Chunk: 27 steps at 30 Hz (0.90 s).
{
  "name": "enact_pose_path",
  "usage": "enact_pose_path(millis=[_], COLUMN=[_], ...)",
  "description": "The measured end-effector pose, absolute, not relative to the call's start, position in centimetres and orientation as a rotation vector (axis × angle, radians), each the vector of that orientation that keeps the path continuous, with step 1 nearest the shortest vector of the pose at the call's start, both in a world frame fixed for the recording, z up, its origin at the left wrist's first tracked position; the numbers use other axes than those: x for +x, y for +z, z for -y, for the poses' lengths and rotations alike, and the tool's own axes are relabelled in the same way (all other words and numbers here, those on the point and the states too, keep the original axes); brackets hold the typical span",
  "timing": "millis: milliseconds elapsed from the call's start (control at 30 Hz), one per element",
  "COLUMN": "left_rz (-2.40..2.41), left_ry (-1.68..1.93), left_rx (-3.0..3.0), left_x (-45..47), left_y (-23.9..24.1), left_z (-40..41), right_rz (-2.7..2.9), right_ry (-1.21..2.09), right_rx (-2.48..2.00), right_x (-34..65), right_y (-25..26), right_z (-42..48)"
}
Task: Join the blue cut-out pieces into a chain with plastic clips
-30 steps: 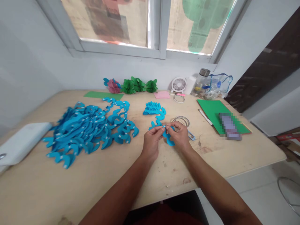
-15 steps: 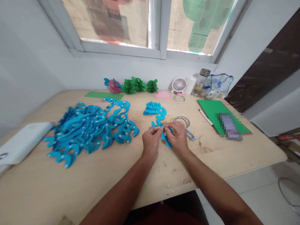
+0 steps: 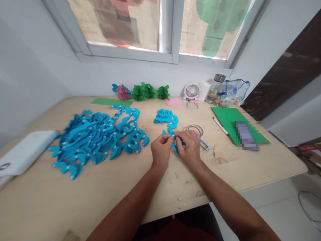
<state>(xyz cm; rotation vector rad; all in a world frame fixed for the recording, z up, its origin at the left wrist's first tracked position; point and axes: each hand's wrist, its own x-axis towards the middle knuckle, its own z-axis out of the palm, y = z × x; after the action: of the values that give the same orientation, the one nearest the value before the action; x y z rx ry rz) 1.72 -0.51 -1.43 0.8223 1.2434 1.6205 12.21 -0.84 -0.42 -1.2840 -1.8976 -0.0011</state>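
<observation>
My left hand point(image 3: 162, 150) pinches a blue curved paper piece point(image 3: 177, 151) between thumb and fingertips. Right against it, my right hand point(image 3: 189, 144) grips the same paper, and the fingertips of both hands nearly meet. Parts of the paper are hidden behind the fingers. Just beyond them lies a short stack of blue curved paper pieces point(image 3: 165, 116), with more pieces trailing from it toward my hands. To the left spreads a large heap of blue paper pieces point(image 3: 92, 134) bearing small white patches.
Beside my right hand lie a light-blue cutter point(image 3: 204, 144) and rings of tape point(image 3: 195, 129). Farther right are a white pen point(image 3: 220, 126), green sheets point(image 3: 225, 117) and a blurred phone point(image 3: 247, 135). Green paper pompoms point(image 3: 149, 91) and a small fan point(image 3: 192, 90) line the wall. A white device point(image 3: 30, 150) sits left.
Both hands have shifted slightly left, still pinching the blue paper. The lower part of that paper has turned and shows less below the fingers.
</observation>
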Motion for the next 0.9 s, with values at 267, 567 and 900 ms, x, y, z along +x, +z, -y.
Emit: enact_pose_path(millis=[267,567,900], left_rz=[-1.304,-1.277,-1.117], left_ry=[1.626,1.614,1.544], left_rx=[0.907,0.920,0.771], left_x=[1.71,1.64,1.63], left_y=[-1.22,-1.18,-1.02], left_z=[0.64,0.64,0.52], right_rz=[1.875,1.841,1.804], right_ry=[0.009,0.060,0.154], right_rx=[-1.296,-1.241,-1.282], right_x=[12.31,12.49,12.72], right_y=[-0.44,-0.45,-0.39], right_z=[0.81,0.56,0.39])
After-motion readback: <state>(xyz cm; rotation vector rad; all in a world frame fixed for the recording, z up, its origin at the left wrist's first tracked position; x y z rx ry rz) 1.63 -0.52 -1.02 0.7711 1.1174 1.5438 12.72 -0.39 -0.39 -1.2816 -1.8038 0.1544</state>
